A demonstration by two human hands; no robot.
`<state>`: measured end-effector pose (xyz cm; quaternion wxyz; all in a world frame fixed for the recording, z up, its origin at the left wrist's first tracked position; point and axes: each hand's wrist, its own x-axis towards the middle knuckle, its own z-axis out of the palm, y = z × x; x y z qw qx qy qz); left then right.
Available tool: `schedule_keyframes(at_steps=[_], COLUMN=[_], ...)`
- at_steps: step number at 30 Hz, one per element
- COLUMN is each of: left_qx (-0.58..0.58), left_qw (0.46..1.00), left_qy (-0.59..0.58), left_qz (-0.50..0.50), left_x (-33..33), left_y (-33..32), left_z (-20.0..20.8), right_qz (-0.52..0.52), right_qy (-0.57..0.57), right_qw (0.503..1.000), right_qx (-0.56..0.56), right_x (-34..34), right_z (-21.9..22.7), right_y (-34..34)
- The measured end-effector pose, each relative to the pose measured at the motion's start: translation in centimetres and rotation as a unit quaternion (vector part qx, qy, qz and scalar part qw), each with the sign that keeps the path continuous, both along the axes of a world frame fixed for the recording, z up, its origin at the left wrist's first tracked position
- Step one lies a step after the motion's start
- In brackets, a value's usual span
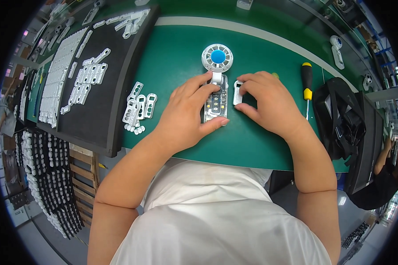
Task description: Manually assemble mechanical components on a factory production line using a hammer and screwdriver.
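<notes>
A handheld fan (206, 65) lies on the green bench mat, its round white grille with a blue centre pointing away from me. Its handle is uncovered, so a circuit board (216, 106) shows in the clear casing. My left hand (185, 106) grips this handle, fingers over its upper part and thumb along the near end. Just to the right, my right hand (264, 99) pinches a small white cover panel (237, 93) between thumb and fingers, standing on edge and apart from the fan. Loose cover panels (150, 106) with cut-outs lie left of my left hand.
A black tray (106, 95) at the left carries several rows of white covers. On the right rest a yellow-and-black screwdriver (307, 81) and a black bag with straps (340, 123). Another person's arm (384, 154) shows at the far right.
</notes>
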<state>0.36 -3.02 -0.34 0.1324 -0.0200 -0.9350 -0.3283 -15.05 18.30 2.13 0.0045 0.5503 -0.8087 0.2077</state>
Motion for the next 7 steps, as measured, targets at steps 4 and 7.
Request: schedule_keyframes(at_steps=[4, 7], left_qx=[0.027, 0.045], left_qw=[1.0, 0.999], left_qy=[-0.007, -0.016], left_qz=[-0.009, -0.011], left_x=[-0.04, 0.04], left_y=[-0.26, -0.29], left_z=[-0.19, -0.09], right_qz=[-0.015, -0.014], right_qy=[-0.007, -0.026], right_qw=[0.998, 0.994], right_qx=[-0.056, -0.101], right_x=[0.05, 0.35], right_z=[0.23, 0.65], right_y=[-0.22, -0.25])
